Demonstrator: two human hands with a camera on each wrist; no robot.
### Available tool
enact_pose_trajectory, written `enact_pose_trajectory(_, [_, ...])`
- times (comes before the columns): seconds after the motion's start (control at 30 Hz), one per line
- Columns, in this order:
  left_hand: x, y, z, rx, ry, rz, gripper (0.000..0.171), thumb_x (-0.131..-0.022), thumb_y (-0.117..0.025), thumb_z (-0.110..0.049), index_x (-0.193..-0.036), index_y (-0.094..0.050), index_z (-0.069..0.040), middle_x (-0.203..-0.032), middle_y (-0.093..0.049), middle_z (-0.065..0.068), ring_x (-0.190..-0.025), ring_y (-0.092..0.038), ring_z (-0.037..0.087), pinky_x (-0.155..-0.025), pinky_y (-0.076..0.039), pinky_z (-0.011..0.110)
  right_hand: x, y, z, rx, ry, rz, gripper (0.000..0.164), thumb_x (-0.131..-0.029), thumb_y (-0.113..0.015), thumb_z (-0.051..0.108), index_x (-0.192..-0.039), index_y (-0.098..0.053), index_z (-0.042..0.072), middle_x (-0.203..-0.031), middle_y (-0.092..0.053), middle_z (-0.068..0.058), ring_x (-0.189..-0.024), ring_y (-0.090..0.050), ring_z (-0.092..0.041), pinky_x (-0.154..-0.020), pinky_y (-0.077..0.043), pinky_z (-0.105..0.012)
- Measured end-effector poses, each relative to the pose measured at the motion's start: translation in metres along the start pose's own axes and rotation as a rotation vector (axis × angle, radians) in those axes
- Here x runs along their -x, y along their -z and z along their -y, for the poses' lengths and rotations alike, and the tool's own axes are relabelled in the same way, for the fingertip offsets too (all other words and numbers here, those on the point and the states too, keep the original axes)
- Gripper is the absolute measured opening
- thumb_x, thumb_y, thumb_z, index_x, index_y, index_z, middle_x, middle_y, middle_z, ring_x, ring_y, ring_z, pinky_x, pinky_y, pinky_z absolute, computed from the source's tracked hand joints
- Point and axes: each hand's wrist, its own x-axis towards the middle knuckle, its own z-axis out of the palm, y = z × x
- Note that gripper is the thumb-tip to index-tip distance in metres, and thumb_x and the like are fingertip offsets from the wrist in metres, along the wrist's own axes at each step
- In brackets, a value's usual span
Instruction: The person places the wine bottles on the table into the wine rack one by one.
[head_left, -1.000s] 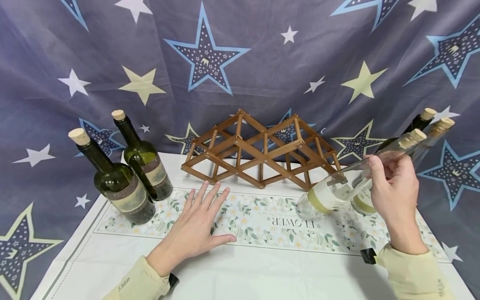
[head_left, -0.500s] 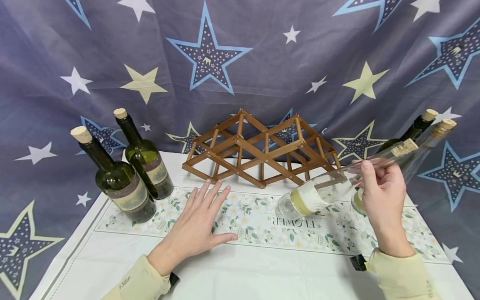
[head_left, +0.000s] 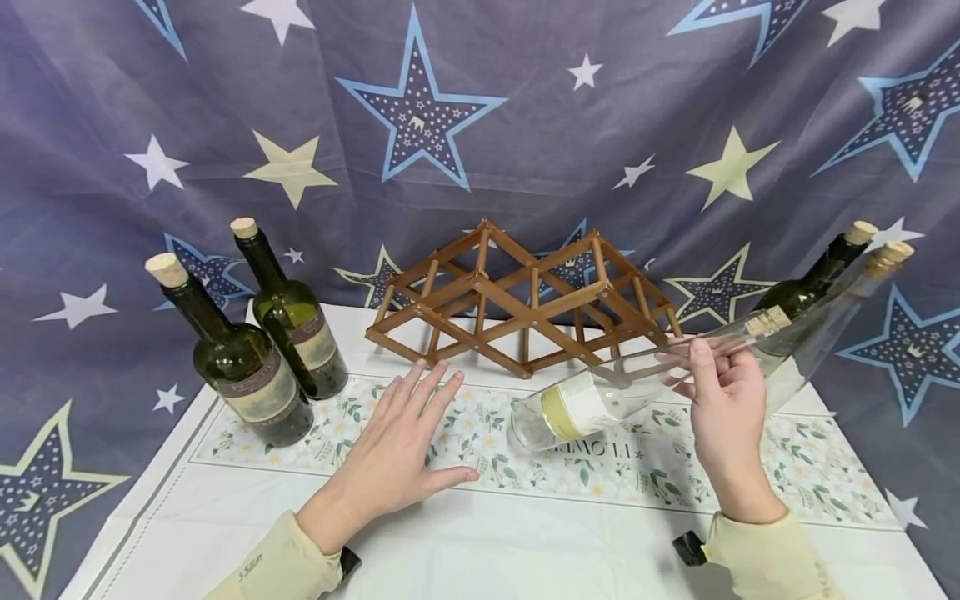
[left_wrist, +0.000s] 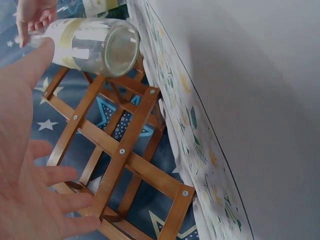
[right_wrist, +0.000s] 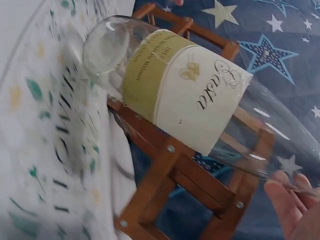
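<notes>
My right hand (head_left: 727,417) pinches the neck of a clear glass bottle (head_left: 573,407), tilted with its base toward the left and its cork toward the upper right. A white and olive label (right_wrist: 185,87) shows on its side in the right wrist view. Behind the bottle stands a brown wooden folding wine rack (head_left: 517,304) with no bottle in it. My left hand (head_left: 393,450) is spread flat with straight fingers over the floral runner, fingertips near the rack's front left foot. In the left wrist view the bottle's round base (left_wrist: 121,50) faces the left hand.
Two dark green corked bottles (head_left: 251,383) (head_left: 300,333) stand at the left. Another green bottle (head_left: 795,292) and a second clear bottle (head_left: 832,312) stand at the right. A floral runner (head_left: 495,467) crosses the white table (head_left: 525,550). A starry cloth (head_left: 525,150) hangs behind.
My right hand has moved left with the clear bottle, whose base has swung left past the printed word and whose tilt is now flatter. The left hand has stayed almost still.
</notes>
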Motion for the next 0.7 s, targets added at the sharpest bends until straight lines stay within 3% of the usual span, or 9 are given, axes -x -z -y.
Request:
enact_pose_trajectory(0.4, [-0.001, 0.001, -0.003, 0.031, -0.006, -0.018, 0.114, -0.076, -0.058, -0.082, -0.162, -0.018, -0.018, -0.166, -0.011, 0.005, -0.150, -0.010, 0.033, -0.115, -0.017, 0.058, 0.020, -0.016, -0.017, -0.093, -0.186, -0.014, 0.039, -0.100, -0.058, 0.028, -0.118, -0.051, -0.006, -0.114, -0.067, -0.021, -0.095, -0.069, -0.027, -0.071, -0.059, -0.035])
enact_pose_trajectory(0.7, [0.000, -0.002, -0.005, 0.030, -0.015, -0.009, 0.116, -0.075, -0.062, -0.080, -0.162, -0.020, -0.016, -0.165, -0.013, 0.008, -0.149, -0.010, 0.034, -0.116, -0.016, 0.057, 0.028, -0.021, -0.028, -0.157, -0.216, -0.013, 0.040, -0.100, -0.058, 0.028, -0.119, -0.050, -0.006, -0.116, -0.065, -0.024, -0.097, -0.069, -0.032, -0.075, -0.058, -0.041])
